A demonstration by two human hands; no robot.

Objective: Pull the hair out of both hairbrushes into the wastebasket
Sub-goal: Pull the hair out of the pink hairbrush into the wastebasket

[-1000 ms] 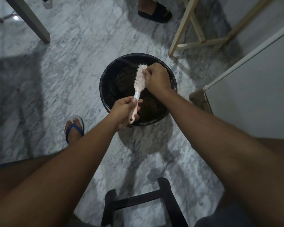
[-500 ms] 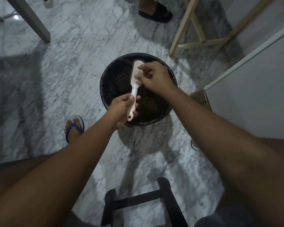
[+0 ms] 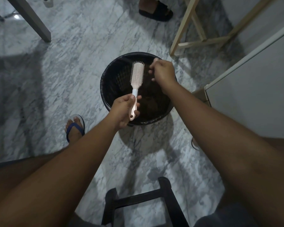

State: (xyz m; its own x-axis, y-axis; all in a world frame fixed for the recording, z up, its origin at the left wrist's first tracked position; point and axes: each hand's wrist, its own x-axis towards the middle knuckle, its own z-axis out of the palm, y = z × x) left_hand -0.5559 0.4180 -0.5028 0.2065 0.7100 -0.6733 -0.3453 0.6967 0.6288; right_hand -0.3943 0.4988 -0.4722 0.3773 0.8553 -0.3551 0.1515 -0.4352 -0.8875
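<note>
A pale pink hairbrush point(image 3: 137, 76) with a white collar is held upright over the black wastebasket point(image 3: 108, 97), bristles facing me. My left hand point(image 3: 124, 110) grips its handle. My right hand point(image 3: 162, 71) hovers over the basket just right of the brush head, not touching it, with its fingers parted and loosely curled. Faint dark strands seem to trail by its fingertips, too thin to be sure. A brown clump of hair point(image 3: 152, 102) lies inside the basket. No second hairbrush is in view.
The basket stands on a marble floor. A black stool frame point(image 3: 138, 199) is below me and my foot in a blue sandal point(image 3: 75, 126) is at the left. A white cabinet point(image 3: 252, 95), a wooden frame point(image 3: 187, 30), a grey table leg point(image 3: 34, 20) and another person's foot point(image 3: 156, 10) surround it.
My right hand was pinching at the bristles and has pulled away to the right, its fingers spreading. The brush tilted slightly and now shows its bristles fully.
</note>
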